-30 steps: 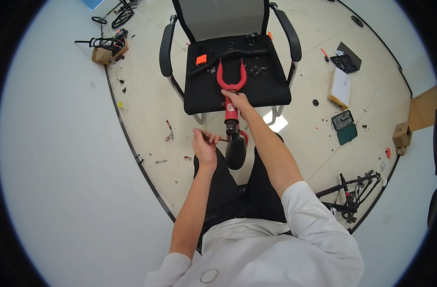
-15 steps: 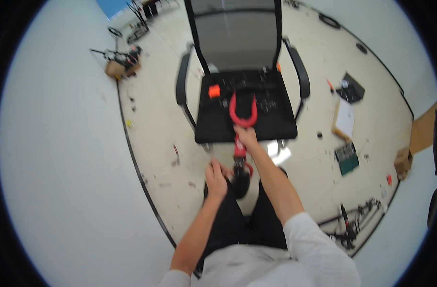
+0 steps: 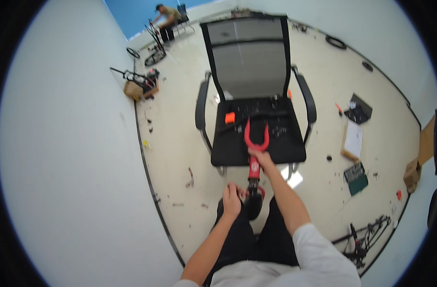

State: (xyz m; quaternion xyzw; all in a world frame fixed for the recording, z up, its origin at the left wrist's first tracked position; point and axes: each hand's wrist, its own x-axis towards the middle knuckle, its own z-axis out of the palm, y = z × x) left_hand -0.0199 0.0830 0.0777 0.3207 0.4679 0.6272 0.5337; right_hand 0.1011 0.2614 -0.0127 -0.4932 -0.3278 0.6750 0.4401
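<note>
The smooth pale wall (image 3: 75, 143) bounds the left side; against it, upper left, a torn cardboard box (image 3: 131, 90) holds black parts. Small bits dot the glossy floor (image 3: 173, 162). My left hand (image 3: 231, 200), lower centre, is curled beside the rounded black saddle (image 3: 253, 207); I can't tell whether it grips anything. My right hand (image 3: 260, 158) clasps the red forked part (image 3: 254, 174) at centre, prongs over the mesh-backed chair (image 3: 285, 153), which blocks the way ahead. Rightward, open floor reaches a green case (image 3: 357, 184).

Bar (image 3: 271, 115) on chair (image 3: 287, 154), behind fork (image 3: 259, 145); case (image 3: 357, 184) right of chair; carton (image 3: 132, 90) left.
</note>
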